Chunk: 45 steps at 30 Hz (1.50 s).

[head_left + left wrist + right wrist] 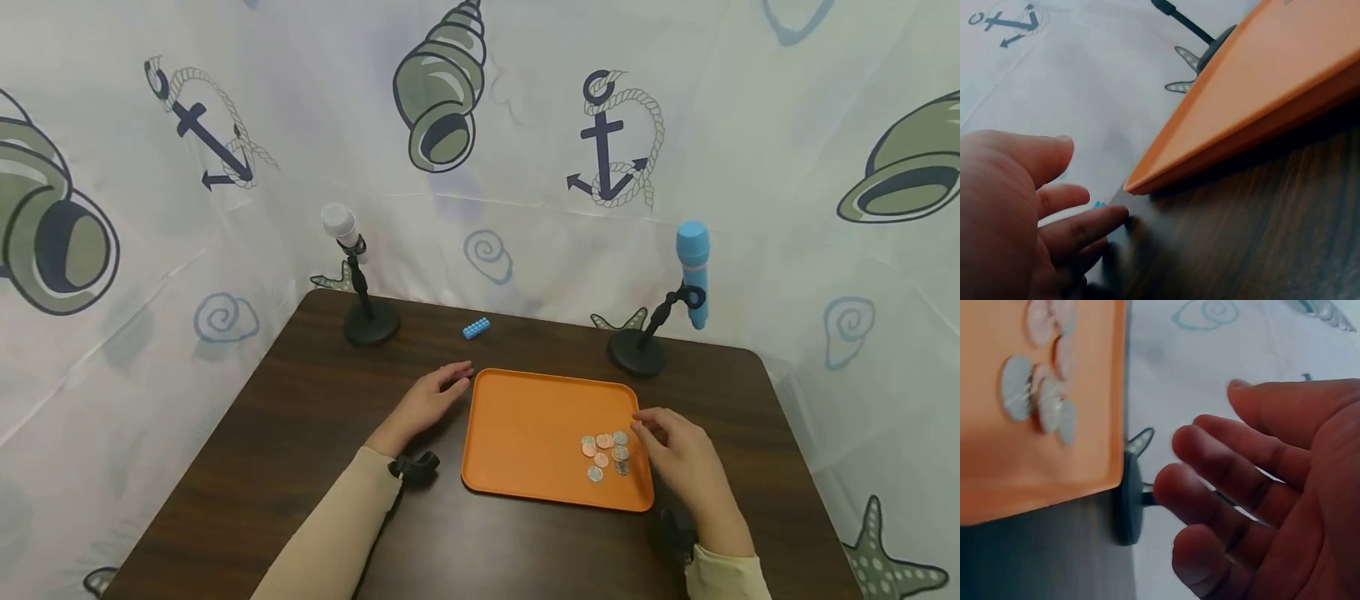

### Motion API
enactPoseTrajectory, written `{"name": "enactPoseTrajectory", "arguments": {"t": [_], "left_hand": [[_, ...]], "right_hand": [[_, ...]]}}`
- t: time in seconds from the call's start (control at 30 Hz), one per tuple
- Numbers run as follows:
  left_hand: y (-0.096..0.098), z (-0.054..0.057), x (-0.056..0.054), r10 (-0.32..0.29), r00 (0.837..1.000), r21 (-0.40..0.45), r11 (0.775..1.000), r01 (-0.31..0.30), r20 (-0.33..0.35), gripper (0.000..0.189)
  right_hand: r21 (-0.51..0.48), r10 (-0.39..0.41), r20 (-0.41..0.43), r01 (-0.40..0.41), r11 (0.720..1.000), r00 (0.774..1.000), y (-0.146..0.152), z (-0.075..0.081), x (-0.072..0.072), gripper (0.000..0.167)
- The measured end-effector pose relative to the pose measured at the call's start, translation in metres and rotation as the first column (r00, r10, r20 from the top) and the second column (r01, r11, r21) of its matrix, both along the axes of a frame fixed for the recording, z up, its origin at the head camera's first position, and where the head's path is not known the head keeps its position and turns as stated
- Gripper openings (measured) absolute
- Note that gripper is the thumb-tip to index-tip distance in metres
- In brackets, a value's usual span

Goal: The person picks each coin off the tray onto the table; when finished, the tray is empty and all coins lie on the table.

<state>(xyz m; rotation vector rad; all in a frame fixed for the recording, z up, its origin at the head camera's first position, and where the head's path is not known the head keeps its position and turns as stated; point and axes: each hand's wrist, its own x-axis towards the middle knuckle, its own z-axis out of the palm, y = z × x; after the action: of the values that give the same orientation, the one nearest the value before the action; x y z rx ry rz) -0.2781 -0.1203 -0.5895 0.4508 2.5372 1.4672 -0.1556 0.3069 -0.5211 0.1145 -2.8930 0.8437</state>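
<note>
I see the left hand (429, 402) and right hand (688, 458), fingers relaxed and holding nothing, near opposite sides of the tray (536, 425). The coins (604, 441) lie inside, toward its near right corner (a few overlap), so I judge them placed but unsorted; what remains, I can't tell.

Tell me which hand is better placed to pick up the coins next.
Likely the right hand: empty and close to the coins, while the left hand is across the tray from them.
</note>
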Motion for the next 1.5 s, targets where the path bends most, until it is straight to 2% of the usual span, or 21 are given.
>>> {"name": "enactPoseTrajectory", "arguments": {"t": [0.07, 0.13, 0.33, 0.4, 0.53, 0.67, 0.9, 1.0, 1.13, 1.27, 1.33, 1.4, 1.5], "left_hand": [[0.002, -0.001, -0.005, -0.018, 1.000, -0.007, 1.000, 0.018, -0.008, 0.054], [0.005, -0.004, -0.010, -0.039, 0.999, -0.042, 0.998, 0.038, -0.017, 0.052], [0.007, -0.008, -0.024, -0.126, 0.987, -0.175, 0.979, 0.108, -0.100, 0.051], [0.006, -0.007, -0.028, -0.143, 0.982, -0.192, 0.974, 0.118, -0.120, 0.051], [0.005, -0.003, -0.032, -0.139, 0.983, -0.200, 0.973, 0.114, -0.117, 0.051], [0.006, 0.000, -0.034, -0.139, 0.983, -0.219, 0.969, 0.110, -0.122, 0.053], [0.008, -0.005, -0.033, -0.149, 0.978, -0.225, 0.968, 0.113, -0.149, 0.054], [0.010, -0.009, -0.034, -0.187, 0.963, -0.238, 0.961, 0.139, -0.194, 0.054], [0.010, -0.013, -0.031, -0.239, 0.939, -0.256, 0.951, 0.175, -0.246, 0.056], [0.011, -0.014, -0.029, -0.255, 0.939, -0.267, 0.945, 0.191, -0.232, 0.059], [0.011, -0.014, -0.029, -0.252, 0.942, -0.279, 0.942, 0.186, -0.223, 0.061], [0.011, -0.014, -0.030, -0.243, 0.943, -0.292, 0.941, 0.172, -0.226, 0.062], [0.013, -0.014, -0.030, -0.228, 0.944, -0.299, 0.942, 0.152, -0.239, 0.062]], "right_hand": [[0.005, -0.022, 0.013, 0.022, 1.000, 1.000, 0.002, -0.003, -0.004, 0.024], [0.031, -0.012, 0.051, 0.011, 0.999, 0.999, 0.003, -0.006, -0.008, 0.025], [0.098, 0.057, 0.236, -0.082, 0.992, 0.970, 0.004, -0.012, -0.022, 0.031], [0.110, 0.077, 0.261, -0.109, 0.988, 0.962, 0.004, -0.012, -0.025, 0.033], [0.108, 0.129, 0.255, -0.161, 0.981, 0.958, 0.008, -0.014, -0.029, 0.037], [0.075, 0.175, 0.237, -0.198, 0.977, 0.956, 0.011, -0.018, -0.031, 0.036], [0.028, 0.196, 0.247, -0.210, 0.977, 0.949, 0.009, -0.026, -0.036, 0.016], [-0.034, 0.199, 0.282, -0.198, 0.980, 0.938, 0.011, -0.031, -0.037, 0.014], [-0.176, 0.222, 0.320, -0.172, 0.969, 0.921, 0.018, -0.038, -0.037, 0.016], [-0.322, 0.242, 0.360, -0.124, 0.939, 0.901, 0.032, -0.050, -0.037, 0.020], [-0.399, 0.257, 0.377, -0.094, 0.912, 0.890, 0.039, -0.056, -0.037, 0.022], [-0.479, 0.273, 0.369, -0.070, 0.875, 0.888, 0.046, -0.061, -0.038, 0.026], [-0.592, 0.318, 0.305, -0.083, 0.801, 0.898, 0.056, -0.066, -0.038, 0.025]]}}
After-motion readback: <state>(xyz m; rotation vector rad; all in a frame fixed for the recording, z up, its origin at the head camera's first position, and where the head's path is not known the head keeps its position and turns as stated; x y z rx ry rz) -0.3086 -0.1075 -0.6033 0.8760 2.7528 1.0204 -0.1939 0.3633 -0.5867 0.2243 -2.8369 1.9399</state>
